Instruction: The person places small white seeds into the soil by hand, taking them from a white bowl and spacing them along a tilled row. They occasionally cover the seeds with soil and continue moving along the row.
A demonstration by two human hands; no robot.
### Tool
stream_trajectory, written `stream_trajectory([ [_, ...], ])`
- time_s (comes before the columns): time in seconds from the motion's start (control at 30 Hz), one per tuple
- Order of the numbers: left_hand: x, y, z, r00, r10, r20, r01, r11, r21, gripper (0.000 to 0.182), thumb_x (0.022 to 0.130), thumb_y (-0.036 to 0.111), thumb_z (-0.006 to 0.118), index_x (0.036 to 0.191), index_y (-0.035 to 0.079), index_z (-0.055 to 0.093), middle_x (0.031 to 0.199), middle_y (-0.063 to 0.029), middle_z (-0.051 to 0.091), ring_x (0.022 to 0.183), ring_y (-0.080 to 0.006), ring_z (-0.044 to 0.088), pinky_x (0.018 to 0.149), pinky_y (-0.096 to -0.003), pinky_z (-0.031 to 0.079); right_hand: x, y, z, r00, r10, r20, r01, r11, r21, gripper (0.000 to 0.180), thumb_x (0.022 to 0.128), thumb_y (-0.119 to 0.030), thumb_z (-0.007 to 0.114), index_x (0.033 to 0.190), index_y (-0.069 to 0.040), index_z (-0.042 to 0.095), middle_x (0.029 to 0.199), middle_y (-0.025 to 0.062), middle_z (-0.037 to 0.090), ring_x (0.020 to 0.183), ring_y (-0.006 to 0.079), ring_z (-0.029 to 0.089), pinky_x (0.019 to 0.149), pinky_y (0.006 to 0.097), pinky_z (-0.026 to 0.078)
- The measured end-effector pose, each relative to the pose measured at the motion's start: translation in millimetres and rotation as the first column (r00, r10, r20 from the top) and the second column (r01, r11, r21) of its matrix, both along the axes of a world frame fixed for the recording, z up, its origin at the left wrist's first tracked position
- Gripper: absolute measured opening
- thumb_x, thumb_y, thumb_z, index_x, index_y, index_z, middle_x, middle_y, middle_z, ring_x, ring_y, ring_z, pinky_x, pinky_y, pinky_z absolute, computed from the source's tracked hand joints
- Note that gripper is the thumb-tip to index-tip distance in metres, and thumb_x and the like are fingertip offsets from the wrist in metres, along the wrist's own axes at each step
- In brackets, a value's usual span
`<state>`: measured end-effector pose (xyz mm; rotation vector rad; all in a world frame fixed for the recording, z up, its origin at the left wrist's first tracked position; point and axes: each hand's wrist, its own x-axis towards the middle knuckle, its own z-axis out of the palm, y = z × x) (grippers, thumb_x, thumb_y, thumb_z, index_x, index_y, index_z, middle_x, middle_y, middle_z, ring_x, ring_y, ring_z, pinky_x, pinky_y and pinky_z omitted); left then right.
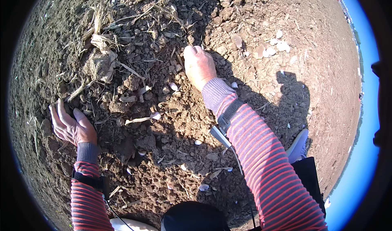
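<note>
My right hand (pixel 199 66) is at the middle of the upper ground, its fingers curled down against the soil. Their tips are hidden, so I cannot see whether they pinch anything. To its lower left lies a whitish garlic clove (pixel 173 86); another clove (pixel 234 85) rests to the right of my wrist. At the left, my left hand (pixel 73 125) hovers over or rests on the dirt with fingers apart and nothing in it. Between my arms, more pale cloves are scattered, including one (pixel 155 115) beside a dry stalk piece and one (pixel 198 142) farther down.
A clod with dry stubble (pixel 99 62) stands out at the upper left. Several cloves lie in a loose cluster (pixel 280 45) at the upper right. A light shoe (pixel 298 145) shows beside my right arm. Straps with cabled devices (pixel 228 116) sit on both forearms.
</note>
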<state>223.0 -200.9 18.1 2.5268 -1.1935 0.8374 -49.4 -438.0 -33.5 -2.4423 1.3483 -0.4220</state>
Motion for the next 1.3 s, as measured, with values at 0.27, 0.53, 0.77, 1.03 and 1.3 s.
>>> stream_trajectory([
  [0.27,7,2,-6,0.999,0.021,0.035,-0.021,1.0,0.004,0.052,0.088,0.024,0.054,0.139,0.017,0.048,0.149,-0.0128,0.037,0.134,-0.0307,0.034,0.112,-0.0491,0.02,-5,-9,-18,0.952,0.235,-0.193,-0.25,0.967,-0.054,0.009,0.085,-0.01,0.054,0.093,-0.01,0.059,0.089,0.0107,0.059,0.087,0.029,0.064,0.084,0.0441,0.046],
  [0.53,11,3,-6,0.994,0.03,0.109,-0.035,0.999,0.041,0.053,0.087,0.025,0.054,0.139,0.016,0.047,0.147,-0.0152,0.039,0.132,-0.032,0.038,0.109,-0.0485,0.026,-88,-42,30,0.993,-0.099,0.061,0.095,0.994,0.06,0.01,0.088,-0.016,0.058,0.099,-0.013,0.059,0.086,0.007,0.059,0.074,0.0262,0.064,0.068,0.0369,0.054],
  [0.77,10,4,-7,0.992,0.027,0.127,-0.031,0.999,0.031,0.053,0.087,0.023,0.056,0.139,0.016,0.047,0.147,-0.0132,0.04,0.131,-0.0313,0.039,0.109,-0.0479,0.027,-219,-107,12,0.881,-0.416,-0.226,0.448,0.886,0.117,0.027,0.085,-0.03,0.064,0.096,-0.006,0.059,0.097,0.0201,0.066,0.092,0.0385,0.065,0.078,0.046,0.051],
  [1.03,6,2,-3,0.995,0.032,0.097,-0.036,0.998,0.046,0.054,0.088,0.025,0.053,0.141,0.014,0.044,0.148,-0.0141,0.037,0.134,-0.0314,0.036,0.11,-0.0496,0.023,-166,-86,17,0.969,-0.127,0.213,0.134,0.991,-0.02,0.011,0.092,-0.011,0.05,0.083,-0.004,0.051,0.08,0.0133,0.055,0.077,0.0265,0.058,0.068,0.0376,0.048],
  [1.3,5,0,-1,0.991,-0.006,0.131,0.003,1.0,0.023,0.052,0.089,0.031,0.049,0.138,0.012,0.048,0.145,-0.0155,0.041,0.13,-0.0326,0.039,0.108,-0.0491,0.027,-30,-64,-8,0.995,-0.054,0.088,0.043,0.991,0.124,0.003,0.08,-0.003,0.055,0.079,-0.005,0.057,0.082,0.0134,0.059,0.083,0.0317,0.061,0.075,0.0394,0.052],
])
